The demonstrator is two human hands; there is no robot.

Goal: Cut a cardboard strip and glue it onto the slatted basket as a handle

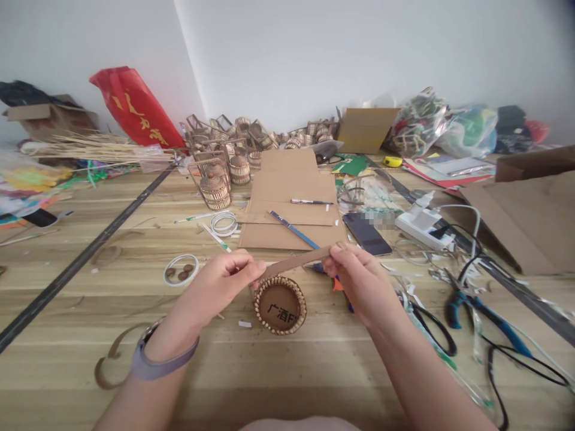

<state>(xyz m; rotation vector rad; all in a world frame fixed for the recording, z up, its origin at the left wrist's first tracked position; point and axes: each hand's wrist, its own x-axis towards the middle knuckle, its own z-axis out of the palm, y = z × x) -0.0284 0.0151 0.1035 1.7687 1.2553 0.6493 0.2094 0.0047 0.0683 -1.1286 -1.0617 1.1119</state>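
Between my two hands a narrow strip of brown cardboard [294, 261] is stretched, slanting up to the right. My left hand [233, 272] pinches its left end, and my right hand [354, 272] pinches the right end. Just below the strip, a small round basket [281, 305] stands on the table with its open top toward me. Its rim is ringed with short light sticks, and dark printed characters show on its cardboard bottom. A blue tool with an orange part [336, 284] lies partly hidden behind my right hand.
Cardboard sheets [287, 236] carry a pen [311, 202] and a blue cutter-like stick [294, 230]. A phone [368, 233], a power strip [424, 221], pliers [489, 320] and black-handled scissors [433, 326] lie to the right. Several finished small baskets [214, 188] stand at the back. White tape rings [181, 270] lie left.
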